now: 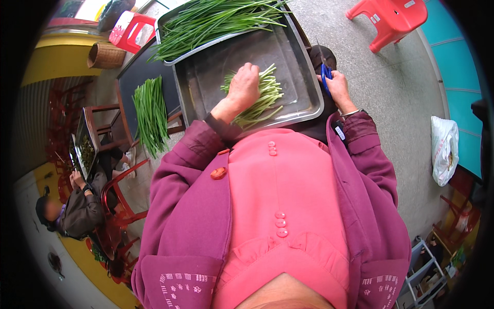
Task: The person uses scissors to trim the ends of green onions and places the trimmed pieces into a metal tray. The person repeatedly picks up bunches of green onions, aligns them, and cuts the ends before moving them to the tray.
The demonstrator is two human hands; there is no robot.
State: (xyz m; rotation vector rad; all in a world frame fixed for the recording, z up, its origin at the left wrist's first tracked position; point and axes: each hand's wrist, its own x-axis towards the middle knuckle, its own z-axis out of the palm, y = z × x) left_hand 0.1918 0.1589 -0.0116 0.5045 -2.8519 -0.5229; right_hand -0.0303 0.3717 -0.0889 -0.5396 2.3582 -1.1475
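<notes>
My left hand is over a heap of short, pale-based garlic chive stems in a metal tray. Its fingers curl down onto the stems, but their tips are hidden, so a firm grip cannot be made out. Green ends of the heap show to the left of the hand. Just past the tray's right rim, my right hand holds scissors by their blue handles, blades pointing away from me. A second tray, piled with long green garlic chives, overlaps the far end of the first.
Another chive bundle overhangs the dark tabletop at left. Red plastic stools and a woven basket stand farther off. A white plastic bag lies on the right. At far left a seated person works at a tray.
</notes>
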